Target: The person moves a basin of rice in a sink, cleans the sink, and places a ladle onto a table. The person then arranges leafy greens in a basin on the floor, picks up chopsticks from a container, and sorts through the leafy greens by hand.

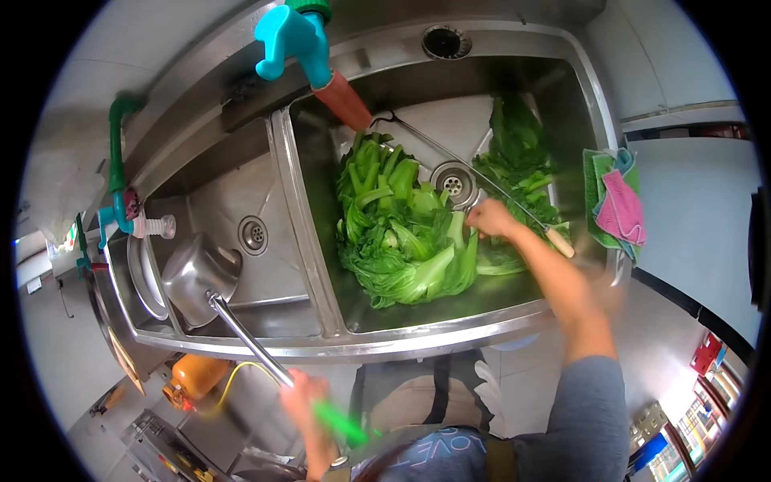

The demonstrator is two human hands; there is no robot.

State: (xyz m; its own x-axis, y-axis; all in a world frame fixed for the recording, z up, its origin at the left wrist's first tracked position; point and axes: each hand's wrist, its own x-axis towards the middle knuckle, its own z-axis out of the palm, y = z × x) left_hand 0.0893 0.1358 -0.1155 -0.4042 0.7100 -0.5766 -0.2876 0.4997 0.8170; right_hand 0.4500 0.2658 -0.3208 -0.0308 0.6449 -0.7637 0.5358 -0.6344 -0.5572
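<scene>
While our left hand (300,399), blurred, is wrapped around the long handle of a steel pot (193,277) on our side of the near rim (418,346), the pot's body sits beyond it, over the left basin (277,197). Our right hand (491,218) meets a stalk of leafy greens (385,217); we cannot tell whether its fingers are clamped. Left of that hand, the heap spreads near the divider (307,229); beyond, bare sink floor (450,112) gives room, crossed by a hooked rod (560,243) slanting past its right.
</scene>
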